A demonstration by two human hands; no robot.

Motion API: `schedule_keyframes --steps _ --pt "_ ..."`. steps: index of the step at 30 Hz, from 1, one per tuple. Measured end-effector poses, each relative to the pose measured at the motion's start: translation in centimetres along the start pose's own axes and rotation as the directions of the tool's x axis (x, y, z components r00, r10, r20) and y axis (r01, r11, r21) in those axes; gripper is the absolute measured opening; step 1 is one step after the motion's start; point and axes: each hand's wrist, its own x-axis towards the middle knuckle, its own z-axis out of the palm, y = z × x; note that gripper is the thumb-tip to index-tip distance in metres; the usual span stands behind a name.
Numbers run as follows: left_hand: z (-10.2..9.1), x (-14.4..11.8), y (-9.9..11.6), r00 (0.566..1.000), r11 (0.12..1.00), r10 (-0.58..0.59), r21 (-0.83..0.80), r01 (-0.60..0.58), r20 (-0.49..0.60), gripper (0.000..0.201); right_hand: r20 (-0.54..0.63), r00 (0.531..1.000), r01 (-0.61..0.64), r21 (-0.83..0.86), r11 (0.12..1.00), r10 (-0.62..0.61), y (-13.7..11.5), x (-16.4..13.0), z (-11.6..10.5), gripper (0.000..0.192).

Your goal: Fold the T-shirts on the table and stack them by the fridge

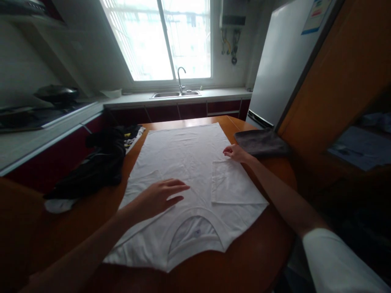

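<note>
Nearest me, a plain white cotton T-shirt lies spread flat on the round orange-brown wooden table, its collar toward the near edge and its hem reaching the far edge. My left hand rests palm-down on the shirt just past the collar, fingers stretched flat and loosely spread, gripping nothing. The shirt's right sleeve is folded inward over the body. My right hand lies at the far corner of that fold, near the table's right edge, fingers curled low on the cloth; I cannot tell whether they pinch it. Just beyond that hand, a folded dark grey towel sits at the far right edge. Along the left edge lies a crumpled heap of black clothing.
</note>
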Motion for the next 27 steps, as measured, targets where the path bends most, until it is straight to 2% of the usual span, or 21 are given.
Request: schedule_keyframes --steps 2,4,7,9,12,18,24,27 --pt "1.4 1.9 2.5 0.995 0.995 0.097 0.024 -0.097 0.012 0.034 0.04 0.999 0.011 -0.024 1.0 -0.01 0.2 -0.3 0.4 0.012" --pt "3.2 3.7 4.1 0.986 0.984 0.166 0.058 -0.168 0.025 0.033 0.062 0.998 0.011 -0.048 0.999 -0.008 0.4 -0.6 0.6 0.012" --pt "5.6 5.9 5.2 0.967 0.96 0.25 0.123 -0.253 0.041 0.031 0.069 0.998 0.0 -0.071 0.998 0.004 0.7 -1.0 0.7 0.014" --pt "6.5 6.9 5.5 0.956 0.943 0.287 0.161 -0.292 0.054 0.025 0.064 0.998 -0.005 -0.082 0.997 0.01 0.8 -1.1 0.8 0.017" --pt "6.5 7.7 5.3 0.942 0.919 0.333 0.205 -0.336 0.05 0.017 0.061 0.998 -0.006 -0.098 0.995 0.012 0.9 -1.1 0.8 0.02" --pt "4.5 7.6 3.9 0.934 0.923 0.33 0.254 -0.289 -0.136 0.021 0.077 0.997 -0.008 -0.122 0.993 0.018 0.8 -1.0 0.8 0.022" --pt "5.4 7.2 4.0 0.938 0.926 0.346 0.161 -0.341 -0.005 0.016 0.088 0.996 -0.008 -0.142 0.99 0.02 0.6 -1.1 0.7 0.022" --pt "5.7 7.3 4.1 0.944 0.938 0.328 0.112 -0.328 0.014 0.017 0.083 0.996 0.006 -0.179 0.984 0.009 -0.3 -1.2 0.8 0.02"
